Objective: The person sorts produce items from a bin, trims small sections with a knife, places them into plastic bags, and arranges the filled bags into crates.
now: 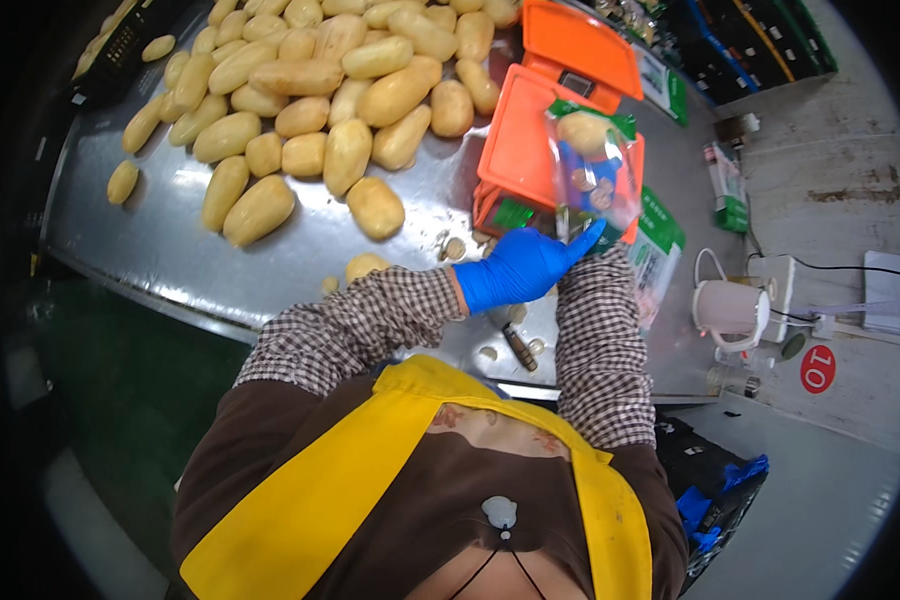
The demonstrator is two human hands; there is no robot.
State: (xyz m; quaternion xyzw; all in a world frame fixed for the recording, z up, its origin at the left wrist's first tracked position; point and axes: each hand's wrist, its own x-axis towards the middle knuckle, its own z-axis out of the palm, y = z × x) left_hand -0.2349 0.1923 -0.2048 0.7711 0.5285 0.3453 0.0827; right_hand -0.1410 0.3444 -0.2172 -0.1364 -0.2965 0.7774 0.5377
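Note:
A clear plastic bag with green printed ends lies over an orange scale. Pale peeled lotus root sections show through its film, two with cut ends facing me. My left hand, in a blue glove, is at the bag's near edge. Its index finger stretches across the green end, and the other fingers are curled at the edge. My right forearm reaches to the near end of the bag. The blue of my right hand shows through the plastic; its fingers are mostly hidden, inside or behind the bag.
Many peeled lotus root sections are heaped across the steel table. A knife with a wooden handle lies near my body among trimmings. Printed bags lie right of the scale. An electric kettle stands by the wall. Crates are stacked behind.

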